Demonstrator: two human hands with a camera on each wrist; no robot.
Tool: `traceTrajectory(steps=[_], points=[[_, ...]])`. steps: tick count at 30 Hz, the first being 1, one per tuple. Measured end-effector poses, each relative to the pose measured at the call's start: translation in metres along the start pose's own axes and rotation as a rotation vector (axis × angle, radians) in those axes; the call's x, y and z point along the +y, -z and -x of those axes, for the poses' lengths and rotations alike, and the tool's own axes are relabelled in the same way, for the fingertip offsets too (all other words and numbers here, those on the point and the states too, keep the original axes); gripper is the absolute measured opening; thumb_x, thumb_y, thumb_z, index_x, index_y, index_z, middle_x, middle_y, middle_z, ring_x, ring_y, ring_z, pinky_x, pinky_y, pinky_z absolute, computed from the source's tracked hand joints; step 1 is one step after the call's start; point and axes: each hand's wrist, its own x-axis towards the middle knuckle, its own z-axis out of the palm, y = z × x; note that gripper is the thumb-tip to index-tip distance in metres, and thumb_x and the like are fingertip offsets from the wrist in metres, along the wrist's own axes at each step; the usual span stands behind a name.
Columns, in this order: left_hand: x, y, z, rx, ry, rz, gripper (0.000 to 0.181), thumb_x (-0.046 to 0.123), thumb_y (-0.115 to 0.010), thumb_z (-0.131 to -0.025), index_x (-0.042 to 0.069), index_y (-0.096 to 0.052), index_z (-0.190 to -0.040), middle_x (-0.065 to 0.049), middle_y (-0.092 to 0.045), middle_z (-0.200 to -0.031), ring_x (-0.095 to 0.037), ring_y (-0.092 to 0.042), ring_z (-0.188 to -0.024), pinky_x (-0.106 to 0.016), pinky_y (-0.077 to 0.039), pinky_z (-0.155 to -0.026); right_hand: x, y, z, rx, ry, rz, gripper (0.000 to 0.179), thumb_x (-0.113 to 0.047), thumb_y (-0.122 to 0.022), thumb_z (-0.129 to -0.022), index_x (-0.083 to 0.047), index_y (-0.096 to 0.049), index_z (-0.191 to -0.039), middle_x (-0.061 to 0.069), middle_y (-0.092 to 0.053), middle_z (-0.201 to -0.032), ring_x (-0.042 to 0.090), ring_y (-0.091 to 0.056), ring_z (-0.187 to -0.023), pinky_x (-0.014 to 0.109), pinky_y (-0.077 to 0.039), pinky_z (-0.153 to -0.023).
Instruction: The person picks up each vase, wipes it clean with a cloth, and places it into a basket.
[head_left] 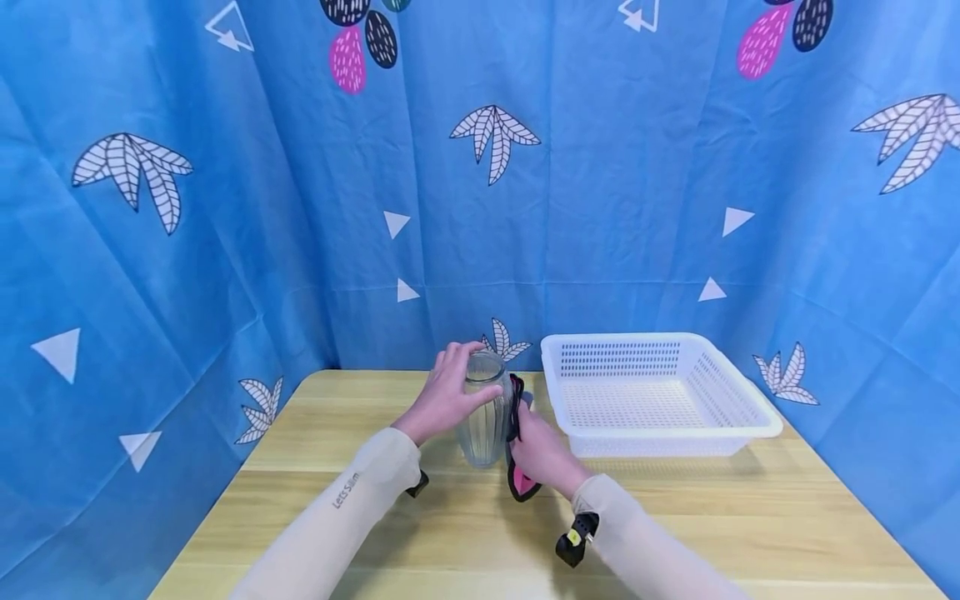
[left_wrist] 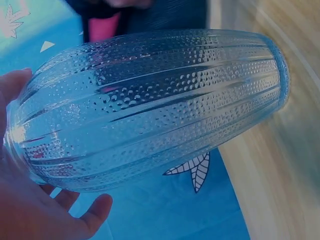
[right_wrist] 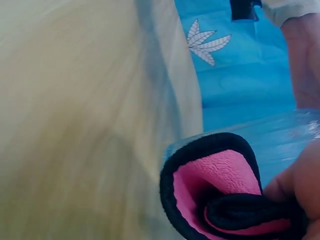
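A clear ribbed glass vase [head_left: 482, 433] with a dimpled surface stands on the table, its mouth upward. My left hand [head_left: 448, 392] grips it around the neck, thumb on the near side and fingers round the far side. In the left wrist view the vase's body [left_wrist: 150, 110] fills the middle. My right hand [head_left: 546, 452] holds a folded pink cloth [right_wrist: 217, 172] with black edging, close against the vase's right side. Part of the cloth hides behind the right hand in the head view.
A white plastic basket [head_left: 660, 446] with perforated walls sits to the right on the wooden table [head_left: 810, 517]. Blue patterned curtain [head_left: 480, 233] hangs behind the table and along both sides.
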Motion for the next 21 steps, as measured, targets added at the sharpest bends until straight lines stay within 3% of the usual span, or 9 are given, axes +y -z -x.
traceTrajectory(steps=[5,9,14,21], points=[[0.001,0.004,0.000,0.002,0.020,-0.003,0.078,0.054,-0.072,-0.087,0.024,-0.039,-0.151,0.000,-0.048,-0.144,-0.020,-0.039,-0.132,-0.050,-0.040,-0.108,0.013,-0.009,0.004,-0.138,-0.039,-0.042,0.067,-0.004,-0.054,-0.094,0.016,-0.025,-0.151,0.032,-0.064,-0.118,0.016,-0.060,-0.056,0.031,-0.050,-0.051],[0.004,0.008,0.001,-0.021,0.066,-0.010,0.079,0.054,-0.074,-0.086,0.027,-0.040,-0.152,0.006,-0.046,-0.150,-0.019,-0.039,-0.135,-0.050,-0.041,-0.109,0.015,-0.008,0.008,-0.167,-0.073,-0.100,0.066,-0.006,-0.053,-0.095,0.012,-0.027,-0.153,0.034,-0.061,-0.123,0.016,-0.059,-0.053,0.032,-0.050,-0.050],[0.009,0.015,0.000,-0.072,0.065,-0.010,0.078,0.051,-0.074,-0.088,0.028,-0.038,-0.154,0.002,-0.041,-0.153,-0.022,-0.042,-0.137,-0.051,-0.040,-0.111,0.004,0.006,0.017,-0.090,-0.079,-0.110,0.062,-0.005,-0.054,-0.094,0.010,-0.033,-0.151,0.034,-0.061,-0.126,0.017,-0.060,-0.061,0.032,-0.050,-0.054],[0.016,0.022,-0.003,-0.084,0.044,0.052,0.074,0.036,-0.080,-0.086,0.023,-0.042,-0.149,-0.007,-0.043,-0.142,-0.028,-0.049,-0.132,-0.051,-0.043,-0.108,-0.022,0.035,0.026,0.076,0.015,-0.041,0.063,-0.003,-0.055,-0.094,0.007,-0.033,-0.153,0.027,-0.059,-0.133,0.021,-0.065,-0.082,0.034,-0.054,-0.067]])
